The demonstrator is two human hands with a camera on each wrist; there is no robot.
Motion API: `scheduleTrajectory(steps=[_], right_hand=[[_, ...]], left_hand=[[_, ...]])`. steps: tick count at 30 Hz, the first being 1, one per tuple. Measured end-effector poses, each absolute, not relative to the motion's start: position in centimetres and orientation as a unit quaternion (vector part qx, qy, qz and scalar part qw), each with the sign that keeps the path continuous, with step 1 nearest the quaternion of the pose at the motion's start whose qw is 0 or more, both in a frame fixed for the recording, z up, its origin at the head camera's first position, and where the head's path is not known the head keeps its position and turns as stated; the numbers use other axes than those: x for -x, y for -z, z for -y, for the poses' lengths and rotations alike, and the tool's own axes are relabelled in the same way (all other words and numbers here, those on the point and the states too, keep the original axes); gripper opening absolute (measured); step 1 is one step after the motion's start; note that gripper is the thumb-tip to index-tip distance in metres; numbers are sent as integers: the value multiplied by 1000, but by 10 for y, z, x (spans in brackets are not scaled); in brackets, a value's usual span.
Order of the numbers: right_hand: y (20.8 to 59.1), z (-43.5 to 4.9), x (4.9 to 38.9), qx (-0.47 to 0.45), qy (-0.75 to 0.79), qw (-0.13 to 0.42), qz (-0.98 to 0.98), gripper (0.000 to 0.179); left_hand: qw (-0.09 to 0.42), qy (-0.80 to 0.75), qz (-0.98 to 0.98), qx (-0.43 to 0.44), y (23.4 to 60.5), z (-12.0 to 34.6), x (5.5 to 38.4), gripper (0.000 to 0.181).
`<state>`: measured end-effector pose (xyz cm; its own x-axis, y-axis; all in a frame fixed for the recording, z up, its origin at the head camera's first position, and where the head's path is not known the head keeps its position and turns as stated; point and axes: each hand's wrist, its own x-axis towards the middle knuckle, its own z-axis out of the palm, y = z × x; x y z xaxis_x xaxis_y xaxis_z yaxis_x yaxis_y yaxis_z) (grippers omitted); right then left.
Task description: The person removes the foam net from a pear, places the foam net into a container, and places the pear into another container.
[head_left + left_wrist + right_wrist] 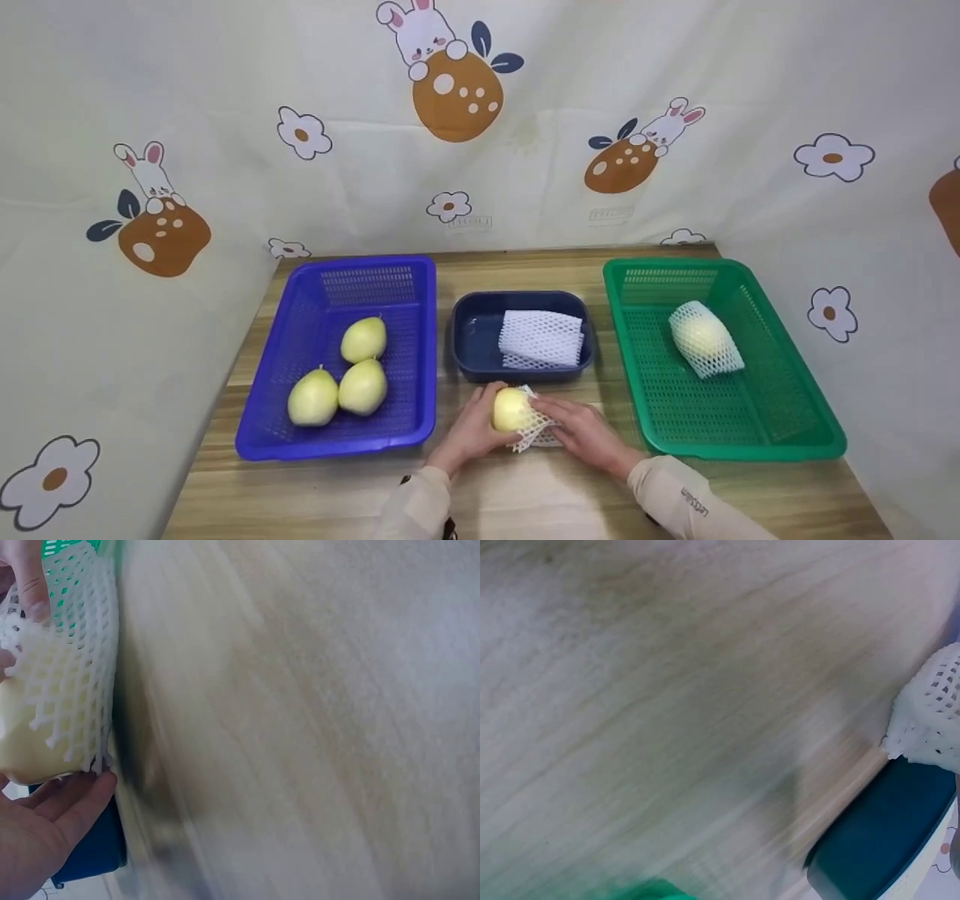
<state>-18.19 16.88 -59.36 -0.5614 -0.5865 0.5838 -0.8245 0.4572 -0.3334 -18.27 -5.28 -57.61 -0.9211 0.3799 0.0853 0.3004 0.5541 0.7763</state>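
A pale yellow-green pear (510,408) sits partly inside a white foam net sleeve (534,430), just in front of the dark blue bin. My left hand (474,426) grips the pear from the left, thumb and fingers on either side. From the right, my right hand (586,433) holds the sleeve with its fingers. In the left wrist view, the net (82,675) covers one end of the pear (30,739), whose other end is bare near the left fingers. Only the white net (930,716) shows clearly at the right wrist view's edge; the right hand is mostly out of that frame.
A blue basket (251,390) on the left holds several pears, among them one pear (313,397) nearest its front. Folded foam nets (541,339) lie in the dark blue bin (474,341). The green basket (817,405) on the right contains a net-wrapped pear (705,339).
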Motion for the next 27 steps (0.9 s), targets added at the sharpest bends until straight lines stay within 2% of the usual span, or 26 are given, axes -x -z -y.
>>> scheduleTrajectory(steps=[5,16,27], right_hand=[[587,-170,181,-426,-302,210,826,42],[571,-174,178,-412,-280,253,829,42],[554,-176,175,-411,-253,259,836,45]], left_hand=[[35,-432,-880,-193,570,55,181,74],[3,-409,-893,-189,558,61,180,79],[-11,-389,-898,-206,543,64,176,79]])
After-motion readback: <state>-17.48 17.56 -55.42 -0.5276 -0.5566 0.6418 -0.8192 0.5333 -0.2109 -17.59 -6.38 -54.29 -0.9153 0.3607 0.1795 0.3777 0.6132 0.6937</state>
